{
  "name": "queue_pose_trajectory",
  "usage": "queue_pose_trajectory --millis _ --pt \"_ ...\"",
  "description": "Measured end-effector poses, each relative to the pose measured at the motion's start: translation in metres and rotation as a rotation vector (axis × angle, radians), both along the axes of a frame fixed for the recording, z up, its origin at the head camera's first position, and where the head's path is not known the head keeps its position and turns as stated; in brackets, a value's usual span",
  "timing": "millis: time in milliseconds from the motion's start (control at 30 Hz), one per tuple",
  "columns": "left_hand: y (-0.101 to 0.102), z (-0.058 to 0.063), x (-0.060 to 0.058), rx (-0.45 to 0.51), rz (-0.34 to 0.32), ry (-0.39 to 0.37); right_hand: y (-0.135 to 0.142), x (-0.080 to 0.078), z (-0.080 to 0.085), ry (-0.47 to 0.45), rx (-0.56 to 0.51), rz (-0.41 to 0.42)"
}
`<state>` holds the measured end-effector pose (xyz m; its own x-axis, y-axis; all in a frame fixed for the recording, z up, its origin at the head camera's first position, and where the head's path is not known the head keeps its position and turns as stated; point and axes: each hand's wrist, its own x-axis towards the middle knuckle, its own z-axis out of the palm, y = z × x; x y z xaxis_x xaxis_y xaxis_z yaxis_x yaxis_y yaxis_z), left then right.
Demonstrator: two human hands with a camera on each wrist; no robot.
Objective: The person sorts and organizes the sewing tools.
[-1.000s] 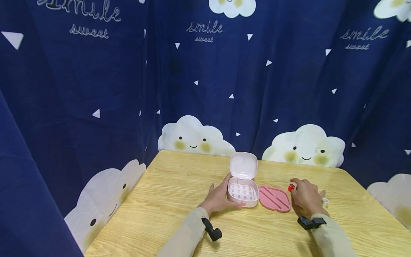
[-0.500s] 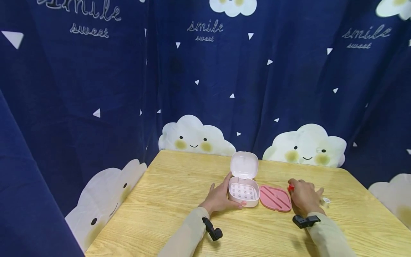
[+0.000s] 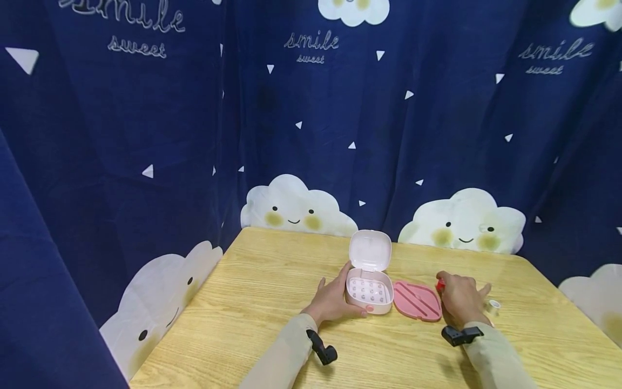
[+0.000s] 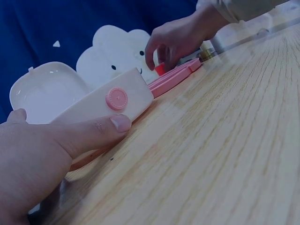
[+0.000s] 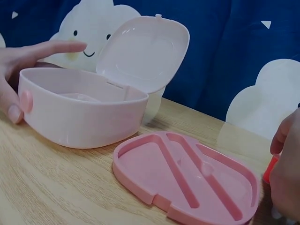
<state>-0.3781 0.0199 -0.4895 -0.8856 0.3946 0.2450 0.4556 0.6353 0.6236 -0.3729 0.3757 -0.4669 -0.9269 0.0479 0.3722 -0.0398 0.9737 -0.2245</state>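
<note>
Box [image 3: 370,308]: lid [image 3: 370,250] up, on worktop [image 3: 272,270], just beside tray [image 3: 413,302]
Left grip [image 3: 332,301]: holding the box's side
Right grip [image 3: 460,296]: narrow, holding red piece [image 3: 440,284]

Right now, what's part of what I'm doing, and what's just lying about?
In use:
- pale pink box, open, held by your left hand
- small red piece, at your right hand

Apparently lying about:
- pink tray, possibly the box's insert
- small white piece

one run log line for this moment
left hand: holds open box | right hand: at red item, grip unclear | pink tray: between box and right hand | white item: near right hand
</note>
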Motion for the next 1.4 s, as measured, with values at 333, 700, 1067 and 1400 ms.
queue_pose_trajectory --millis 333,700,1067,1400 --pt "0.0015 -0.0005 -0.0009 0.009 0.004 -0.002 0.0021 -0.0005 -0.0003 -0.016 -0.004 -0.015" --pt "0.002 0.0022 0.0008 0.006 0.002 0.002 0.0024 0.0005 0.0006 -0.018 -0.008 -0.025" --pt "0.0015 0.0025 0.0026 0.02 -0.014 -0.002 0.0035 0.0067 0.0028 0.012 -0.027 0.01" --pt "0.0003 0.0009 0.0018 0.021 -0.016 0.004 -0.0004 0.0073 0.0078 -0.013 -0.047 0.002"
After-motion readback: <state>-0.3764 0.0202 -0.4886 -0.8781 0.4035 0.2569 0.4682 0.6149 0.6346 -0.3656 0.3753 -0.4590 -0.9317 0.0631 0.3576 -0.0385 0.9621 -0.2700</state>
